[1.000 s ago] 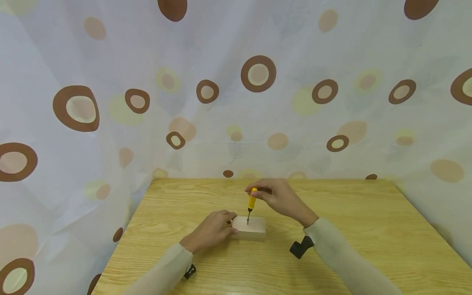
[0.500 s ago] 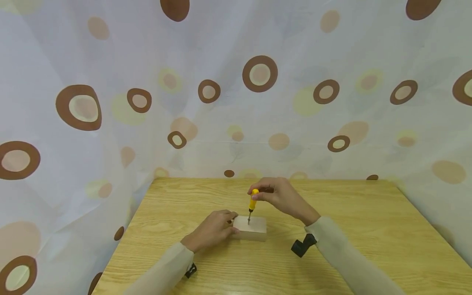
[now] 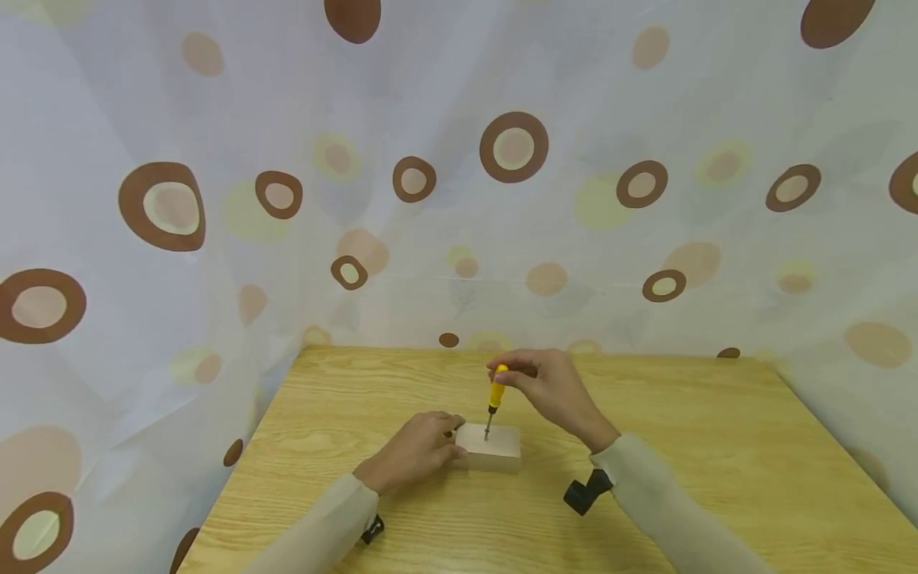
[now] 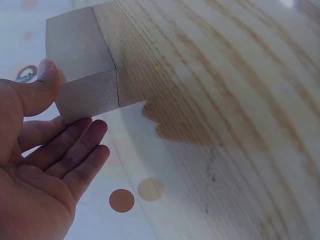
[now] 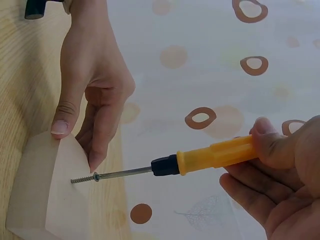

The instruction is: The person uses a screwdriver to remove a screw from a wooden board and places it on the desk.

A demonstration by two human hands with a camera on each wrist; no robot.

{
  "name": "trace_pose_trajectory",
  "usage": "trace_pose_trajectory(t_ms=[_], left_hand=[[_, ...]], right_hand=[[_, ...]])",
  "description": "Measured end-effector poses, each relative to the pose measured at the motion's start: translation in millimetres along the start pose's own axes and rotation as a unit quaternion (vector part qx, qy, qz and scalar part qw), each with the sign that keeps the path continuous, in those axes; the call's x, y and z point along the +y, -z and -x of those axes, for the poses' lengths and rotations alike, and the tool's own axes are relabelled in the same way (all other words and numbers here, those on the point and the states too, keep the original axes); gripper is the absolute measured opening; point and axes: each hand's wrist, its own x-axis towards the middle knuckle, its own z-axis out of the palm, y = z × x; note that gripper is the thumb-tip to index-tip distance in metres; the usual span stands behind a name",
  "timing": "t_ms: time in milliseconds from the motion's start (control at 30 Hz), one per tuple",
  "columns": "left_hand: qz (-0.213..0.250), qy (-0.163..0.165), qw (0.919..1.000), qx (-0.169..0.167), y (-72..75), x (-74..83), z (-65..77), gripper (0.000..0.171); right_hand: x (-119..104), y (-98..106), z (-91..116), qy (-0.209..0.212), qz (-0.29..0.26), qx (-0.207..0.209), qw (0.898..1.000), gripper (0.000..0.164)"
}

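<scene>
The screw stands point-down on the upper face of the pale block, which lies on the worktop, long axis running left to right. The yellow screwdriver meets the screw's head, the 2 shafts nearly in 1 line, its handle leaning slightly right. The right hand pinches the handle's top; the left hand, nearer the block, holds its left end between thumb and fingers.
</scene>
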Motion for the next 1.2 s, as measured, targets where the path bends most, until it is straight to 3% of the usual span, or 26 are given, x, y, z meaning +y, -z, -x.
trace_pose_trajectory(t_ms=[133,400,633,933,1100,1200], left_hand=[[0.001,-0.006,1.0000,0.001,0.9,-0.2,0.7,0.053],[-0.004,-0.004,1.0000,-0.003,1.9,0.6,-0.4,0.054],[-0.001,0.000,1.0000,-0.007,2.3,1.1,-0.2,0.055],[-0.002,0.002,1.0000,-0.006,3.0,2.9,-1.0,0.054],[-0.006,0.006,0.9999,-0.008,3.9,3.7,-0.8,0.054],[-0.007,0.008,0.9999,-0.008,4.0,4.4,0.1,0.054]], right_hand=[[-0.9,1.0,-1.5,0.006,0.012,-0.026,1.000,0.017],[-0.6,1.2,-0.5,-0.004,0.025,-0.008,1.000,0.017],[-0.8,8.3,-3.3,0.014,0.003,-0.063,0.998,0.012],[-0.5,1.7,-0.3,0.024,0.034,0.001,0.999,0.013],[0.1,2.7,-1.1,0.053,0.020,-0.020,0.998,0.016],[0.6,2.3,-0.6,0.047,0.008,-0.031,0.998,0.016]])
